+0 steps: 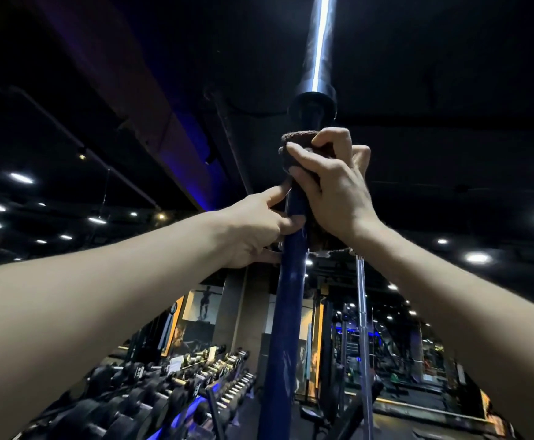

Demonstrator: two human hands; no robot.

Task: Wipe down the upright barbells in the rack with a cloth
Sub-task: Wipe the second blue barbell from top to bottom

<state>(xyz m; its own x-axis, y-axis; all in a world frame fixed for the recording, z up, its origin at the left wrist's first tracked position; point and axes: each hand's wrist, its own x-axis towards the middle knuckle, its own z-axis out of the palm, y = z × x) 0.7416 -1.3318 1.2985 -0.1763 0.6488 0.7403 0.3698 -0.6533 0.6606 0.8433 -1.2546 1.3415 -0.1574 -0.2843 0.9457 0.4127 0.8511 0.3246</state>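
An upright barbell with a dark blue shaft [286,312] rises through the middle of the head view to a black collar [311,106] and a shiny chrome sleeve [319,42] above. My right hand [335,188] grips a dark brown cloth [297,138] wrapped round the bar just under the collar. My left hand [256,230] holds the blue shaft a little lower, thumb and fingers curled round it. A second, thinner chrome barbell [362,312] stands upright just to the right.
A long dumbbell rack [176,385] runs along the lower left. Gym machines and frames [386,354] fill the lower right. A dark ceiling with round spot lights [21,177] and a beam lit blue [176,147] is overhead.
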